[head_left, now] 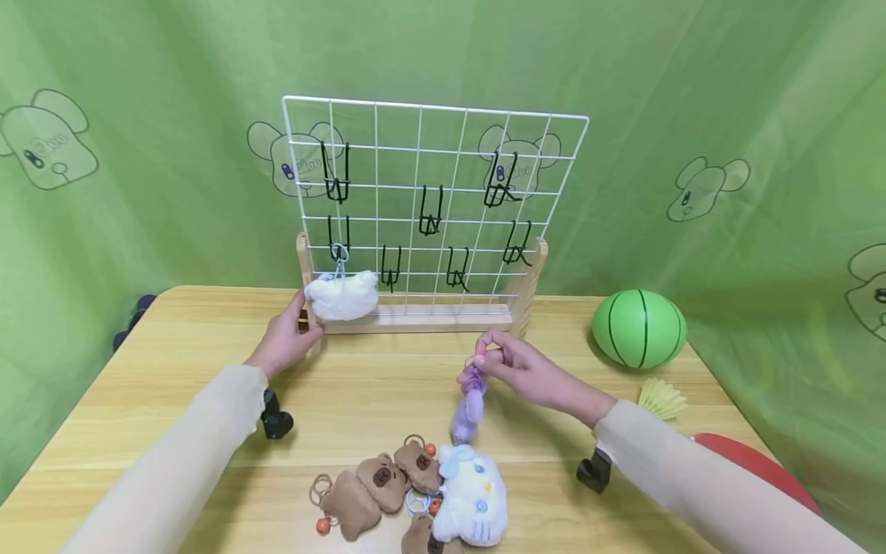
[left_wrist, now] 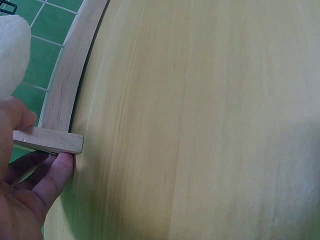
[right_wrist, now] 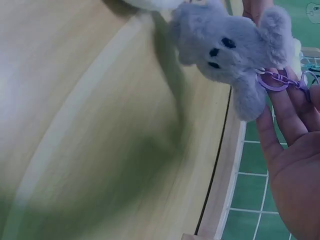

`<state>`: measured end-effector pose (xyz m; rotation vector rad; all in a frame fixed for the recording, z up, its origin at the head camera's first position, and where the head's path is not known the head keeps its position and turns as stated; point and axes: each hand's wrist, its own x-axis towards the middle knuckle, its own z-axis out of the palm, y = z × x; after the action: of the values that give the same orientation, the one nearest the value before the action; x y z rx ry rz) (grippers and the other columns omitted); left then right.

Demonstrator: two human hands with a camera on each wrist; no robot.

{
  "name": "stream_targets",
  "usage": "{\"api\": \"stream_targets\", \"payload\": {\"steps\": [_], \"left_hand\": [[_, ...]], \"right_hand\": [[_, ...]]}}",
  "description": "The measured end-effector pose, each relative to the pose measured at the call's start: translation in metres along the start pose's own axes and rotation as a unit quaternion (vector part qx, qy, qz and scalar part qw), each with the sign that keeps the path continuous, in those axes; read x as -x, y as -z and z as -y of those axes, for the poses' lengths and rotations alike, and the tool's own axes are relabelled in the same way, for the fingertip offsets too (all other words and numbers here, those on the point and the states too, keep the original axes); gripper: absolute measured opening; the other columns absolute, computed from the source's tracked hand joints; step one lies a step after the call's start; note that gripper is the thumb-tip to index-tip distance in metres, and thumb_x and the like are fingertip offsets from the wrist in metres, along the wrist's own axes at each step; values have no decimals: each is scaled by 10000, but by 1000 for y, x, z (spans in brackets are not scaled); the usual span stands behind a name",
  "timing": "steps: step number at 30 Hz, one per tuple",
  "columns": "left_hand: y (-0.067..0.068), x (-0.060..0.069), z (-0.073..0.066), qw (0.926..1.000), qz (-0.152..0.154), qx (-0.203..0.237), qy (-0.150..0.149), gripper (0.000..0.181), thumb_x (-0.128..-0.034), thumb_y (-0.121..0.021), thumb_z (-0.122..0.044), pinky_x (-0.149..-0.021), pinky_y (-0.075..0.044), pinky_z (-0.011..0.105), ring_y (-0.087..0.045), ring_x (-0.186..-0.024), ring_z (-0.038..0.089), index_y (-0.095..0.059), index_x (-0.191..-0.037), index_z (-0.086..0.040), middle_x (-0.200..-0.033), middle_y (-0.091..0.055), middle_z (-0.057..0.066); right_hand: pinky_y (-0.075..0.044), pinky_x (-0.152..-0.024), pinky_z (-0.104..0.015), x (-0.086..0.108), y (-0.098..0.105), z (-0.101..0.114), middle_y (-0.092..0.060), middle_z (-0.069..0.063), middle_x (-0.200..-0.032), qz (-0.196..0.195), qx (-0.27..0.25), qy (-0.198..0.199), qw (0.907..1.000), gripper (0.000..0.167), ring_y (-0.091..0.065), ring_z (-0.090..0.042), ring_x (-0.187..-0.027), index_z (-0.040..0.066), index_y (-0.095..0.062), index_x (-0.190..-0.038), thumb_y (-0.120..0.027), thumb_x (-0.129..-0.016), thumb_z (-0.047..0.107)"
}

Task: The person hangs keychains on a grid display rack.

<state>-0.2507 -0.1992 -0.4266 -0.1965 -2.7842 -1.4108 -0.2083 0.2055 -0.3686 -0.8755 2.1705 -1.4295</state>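
My left hand (head_left: pixel 285 338) holds the left wooden foot (left_wrist: pixel 55 140) of a stand with a white wire grid, thumb on one side and fingers on the other. Beside that hand a white plush keychain (head_left: pixel 346 298) hangs by a light blue ring from a black hook at the grid's lower left. My right hand (head_left: pixel 529 373) pinches the ring end of a purple plush koala keychain (right_wrist: pixel 225 45), in front of the stand. In the head view the koala (head_left: pixel 468 415) dangles below the fingers, just above a white cat plush (head_left: pixel 477 496) with a blue bow.
Several brown bear plush keychains (head_left: pixel 351 504) with rings lie at the table's front, left of the cat plush. Several black hooks (head_left: pixel 431 223) are on the grid. To the right sit a green ball (head_left: pixel 640 329), a yellow shuttlecock (head_left: pixel 661 398) and a red object (head_left: pixel 754 465).
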Motion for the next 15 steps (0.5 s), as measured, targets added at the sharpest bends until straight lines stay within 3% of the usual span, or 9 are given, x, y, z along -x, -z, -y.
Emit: {"api": "stream_targets", "payload": {"steps": [6,12,15], "left_hand": [[0,0,1,10000,-9,22,-6,840,-991,-609,-85,-1056,-586,557,-619,-1242,493,-127,-1677,-56,-1318,-614,362],[-1,-1,3,10000,-24,-6,6,840,-991,-609,-92,-1055,-584,561,-621,-1235,490,-125,-1676,-52,-1314,-615,355],[-2,-2,3,10000,-14,-6,-25,842,-989,-600,-91,-1041,-594,553,-627,-1225,486,-117,-1678,-54,-1305,-621,352]], "right_hand": [[-652,-928,-315,-10,-6,9,-731,-361,-1103,-264,-41,138,9995,119,-777,-87,-966,-66,-450,-1145,-438,-1097,43],[-673,-828,-292,-18,-12,17,-787,-172,-980,-435,-301,134,9985,107,-777,-116,-906,-79,-471,-1142,-497,-1057,-19],[-675,-840,-300,-21,-13,19,-770,-178,-955,-398,-419,233,9981,115,-772,-121,-873,-103,-473,-1128,-516,-1029,-64]]}}
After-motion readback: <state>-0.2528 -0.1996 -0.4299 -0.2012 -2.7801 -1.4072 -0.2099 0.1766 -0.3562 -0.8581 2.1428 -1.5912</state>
